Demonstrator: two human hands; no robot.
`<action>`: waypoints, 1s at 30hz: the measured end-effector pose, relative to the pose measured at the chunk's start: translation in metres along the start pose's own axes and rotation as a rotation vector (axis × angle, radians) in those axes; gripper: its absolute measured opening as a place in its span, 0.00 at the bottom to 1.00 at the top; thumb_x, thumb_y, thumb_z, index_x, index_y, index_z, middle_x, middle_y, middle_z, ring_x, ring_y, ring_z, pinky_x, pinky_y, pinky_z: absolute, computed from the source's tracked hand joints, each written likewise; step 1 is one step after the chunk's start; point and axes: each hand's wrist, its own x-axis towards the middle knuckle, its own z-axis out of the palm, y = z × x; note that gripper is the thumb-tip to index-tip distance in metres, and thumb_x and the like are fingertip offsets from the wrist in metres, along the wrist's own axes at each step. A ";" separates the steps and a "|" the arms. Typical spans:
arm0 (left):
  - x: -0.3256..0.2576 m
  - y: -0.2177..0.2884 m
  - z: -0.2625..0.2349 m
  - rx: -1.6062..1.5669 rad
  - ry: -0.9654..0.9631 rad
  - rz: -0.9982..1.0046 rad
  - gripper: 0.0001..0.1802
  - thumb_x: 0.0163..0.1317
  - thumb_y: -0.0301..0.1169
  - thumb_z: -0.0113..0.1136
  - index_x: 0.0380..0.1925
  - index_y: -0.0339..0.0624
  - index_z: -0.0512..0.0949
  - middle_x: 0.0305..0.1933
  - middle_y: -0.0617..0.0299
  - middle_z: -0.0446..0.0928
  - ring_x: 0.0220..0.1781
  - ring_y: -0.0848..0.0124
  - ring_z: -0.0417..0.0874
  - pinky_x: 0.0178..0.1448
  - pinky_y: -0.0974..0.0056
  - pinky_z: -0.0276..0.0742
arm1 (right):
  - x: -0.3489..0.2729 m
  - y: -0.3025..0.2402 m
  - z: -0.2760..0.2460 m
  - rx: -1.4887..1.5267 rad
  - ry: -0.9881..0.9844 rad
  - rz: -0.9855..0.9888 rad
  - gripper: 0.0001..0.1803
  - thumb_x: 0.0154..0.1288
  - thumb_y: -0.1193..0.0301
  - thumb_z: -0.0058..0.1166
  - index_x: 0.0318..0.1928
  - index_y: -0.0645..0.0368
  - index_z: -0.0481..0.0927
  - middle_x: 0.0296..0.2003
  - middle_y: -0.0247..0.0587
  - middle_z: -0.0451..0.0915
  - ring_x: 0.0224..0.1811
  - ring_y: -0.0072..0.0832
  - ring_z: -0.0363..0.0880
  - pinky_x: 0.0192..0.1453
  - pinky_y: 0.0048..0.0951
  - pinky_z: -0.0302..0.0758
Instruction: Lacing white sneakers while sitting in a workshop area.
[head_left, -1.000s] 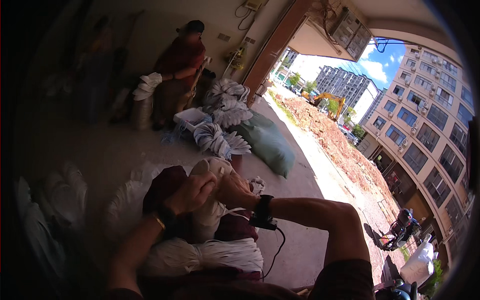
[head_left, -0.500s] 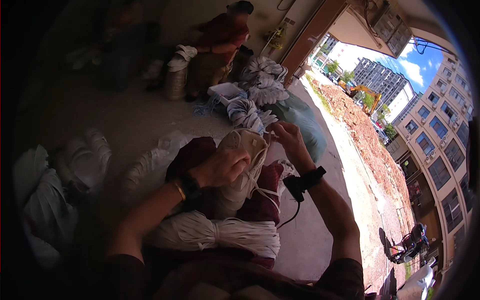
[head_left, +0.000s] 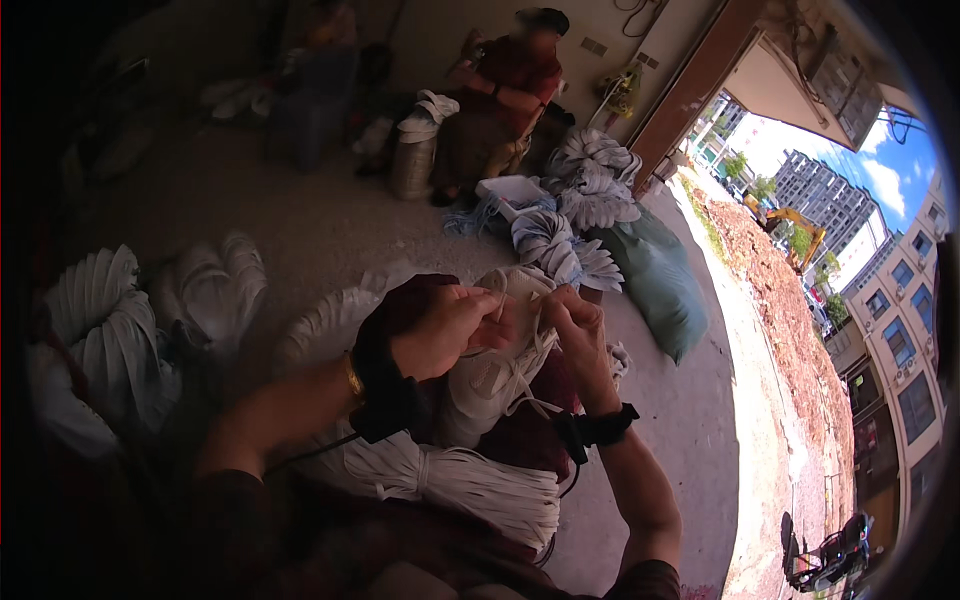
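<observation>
A cream-white shoe (head_left: 480,385) rests upright on the dark red cloth (head_left: 545,430) over my lap. A pale shoelace (head_left: 535,403) hangs in a loose loop at its right side. My left hand (head_left: 445,330) reaches over the shoe's left side, thumb and fingertips pinched together; what lies between them is too small to make out. Closed at the shoe's right upper edge, my right hand (head_left: 578,330) grips that edge between thumb and curled fingers. Across my lap below lies a tied bundle of white laces (head_left: 440,480).
Stacks of white shoe parts (head_left: 105,340) stand at left. Ahead are a white tray (head_left: 515,192), more stacked parts (head_left: 550,245) and a green sack (head_left: 655,285). A seated person (head_left: 510,85) works near the back wall. At right, the doorway opens on a sunlit street.
The view has swung left, shifting the scene rightward. My right hand has come down to the shoe's edge from beyond its top. My left hand has turned, its fingers now pointing toward the right hand.
</observation>
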 end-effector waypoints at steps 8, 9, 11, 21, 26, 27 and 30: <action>0.014 -0.012 0.002 -0.005 -0.136 -0.019 0.12 0.71 0.28 0.56 0.51 0.37 0.81 0.50 0.60 0.83 0.50 0.74 0.85 0.50 0.71 0.79 | 0.004 0.022 -0.003 0.134 0.013 -0.065 0.12 0.74 0.70 0.52 0.33 0.64 0.83 0.30 0.30 0.77 0.35 0.16 0.72 0.44 0.23 0.69; 0.013 -0.012 0.003 0.005 -0.135 -0.021 0.12 0.71 0.28 0.56 0.51 0.37 0.81 0.50 0.60 0.83 0.50 0.74 0.85 0.50 0.71 0.79 | 0.005 0.024 -0.002 0.150 0.029 -0.063 0.11 0.72 0.72 0.54 0.33 0.64 0.84 0.30 0.32 0.77 0.35 0.17 0.73 0.44 0.24 0.69; 0.011 -0.015 0.006 -0.042 -0.035 -0.045 0.12 0.72 0.32 0.59 0.51 0.40 0.81 0.48 0.65 0.82 0.47 0.79 0.84 0.45 0.74 0.75 | 0.004 0.020 0.002 0.166 0.039 -0.069 0.10 0.71 0.72 0.55 0.34 0.63 0.85 0.30 0.32 0.77 0.35 0.18 0.73 0.44 0.25 0.69; 0.005 -0.026 -0.002 -0.176 -0.160 -0.062 0.09 0.72 0.33 0.59 0.47 0.43 0.81 0.39 0.72 0.77 0.36 0.84 0.75 0.35 0.77 0.67 | -0.007 0.003 0.019 -0.046 0.112 -0.107 0.08 0.67 0.72 0.59 0.39 0.64 0.87 0.32 0.35 0.75 0.38 0.24 0.72 0.46 0.28 0.68; -0.002 -0.021 0.018 0.237 -0.007 0.016 0.11 0.73 0.35 0.58 0.43 0.39 0.83 0.35 0.73 0.77 0.33 0.87 0.72 0.32 0.77 0.64 | -0.002 0.015 0.013 -0.235 0.097 -0.267 0.15 0.74 0.64 0.53 0.39 0.61 0.87 0.40 0.42 0.79 0.48 0.36 0.72 0.54 0.36 0.68; -0.004 -0.020 0.022 0.560 0.059 0.248 0.11 0.72 0.33 0.59 0.39 0.36 0.83 0.34 0.70 0.81 0.35 0.84 0.77 0.36 0.74 0.70 | 0.003 0.017 0.010 -0.379 0.126 -0.315 0.17 0.76 0.61 0.50 0.41 0.59 0.87 0.42 0.43 0.80 0.51 0.39 0.70 0.59 0.38 0.66; -0.020 0.015 0.032 0.878 -0.023 0.352 0.11 0.72 0.32 0.58 0.37 0.34 0.83 0.34 0.67 0.83 0.34 0.82 0.79 0.37 0.71 0.73 | -0.001 0.037 0.001 -0.463 0.184 -0.274 0.19 0.68 0.63 0.57 0.56 0.54 0.81 0.52 0.45 0.77 0.56 0.43 0.69 0.64 0.40 0.63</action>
